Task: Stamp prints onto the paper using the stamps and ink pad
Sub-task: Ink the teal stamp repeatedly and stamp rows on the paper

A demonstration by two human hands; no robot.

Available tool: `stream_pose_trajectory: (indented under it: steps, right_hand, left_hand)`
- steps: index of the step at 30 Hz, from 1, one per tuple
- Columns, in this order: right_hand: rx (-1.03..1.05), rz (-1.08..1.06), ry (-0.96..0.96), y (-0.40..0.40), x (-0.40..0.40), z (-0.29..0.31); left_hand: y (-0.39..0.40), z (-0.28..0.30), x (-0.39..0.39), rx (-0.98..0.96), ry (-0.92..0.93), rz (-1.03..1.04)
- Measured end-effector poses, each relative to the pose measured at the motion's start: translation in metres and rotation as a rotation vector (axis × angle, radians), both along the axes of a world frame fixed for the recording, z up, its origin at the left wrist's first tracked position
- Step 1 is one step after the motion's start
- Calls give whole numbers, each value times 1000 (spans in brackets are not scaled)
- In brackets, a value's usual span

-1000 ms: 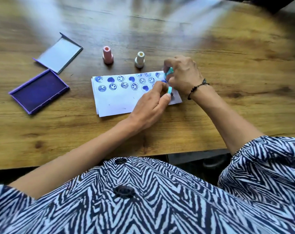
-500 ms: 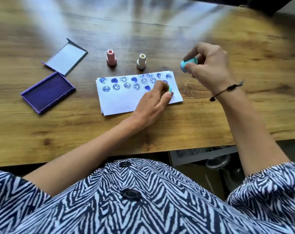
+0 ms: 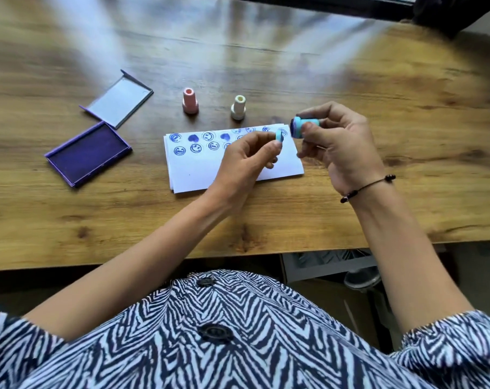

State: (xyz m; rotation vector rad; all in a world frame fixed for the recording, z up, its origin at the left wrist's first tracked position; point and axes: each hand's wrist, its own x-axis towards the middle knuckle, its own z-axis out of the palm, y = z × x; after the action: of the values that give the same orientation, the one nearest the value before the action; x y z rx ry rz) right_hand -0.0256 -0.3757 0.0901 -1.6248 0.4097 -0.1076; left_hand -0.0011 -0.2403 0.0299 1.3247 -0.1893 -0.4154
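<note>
A white paper [image 3: 283, 161] lies on the wooden table [image 3: 406, 136], with two rows of blue smiley and heart prints along its far edge. My right hand [image 3: 339, 141] holds a teal stamp [image 3: 304, 125] sideways above the paper's right corner, its inked blue face pointing left. My left hand [image 3: 246, 161] hovers over the paper and pinches a small teal cap [image 3: 279, 135] between thumb and forefinger, a short gap from the stamp's face. A pink stamp [image 3: 189, 101] and a cream stamp [image 3: 238, 107] stand upright beyond the paper. The open purple ink pad [image 3: 88, 153] sits to the left.
The ink pad's lid [image 3: 117, 99] lies open side up behind the pad. The table's near edge runs just in front of my torso. Under the table to the right a grey drawer unit [image 3: 330, 265] shows.
My left hand has lifted off the paper with the teal cap. My right hand has brought the teal stamp down and left, close to the cap.
</note>
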Motion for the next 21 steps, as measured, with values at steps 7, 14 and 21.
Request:
stream_pose_trajectory:
  steps: [7,14,21]
  right_hand:
    - [-98,53,-30,17,-5,-2]
    - [-211,143,-102,30,-4,-1]
    - [-169,213,-109,56,18,-3]
  left_hand:
    - [10,9,-4,-139,88,2]
    - [27,18,-5,9,-47,55]
    - [52,20,6,194,-189,165]
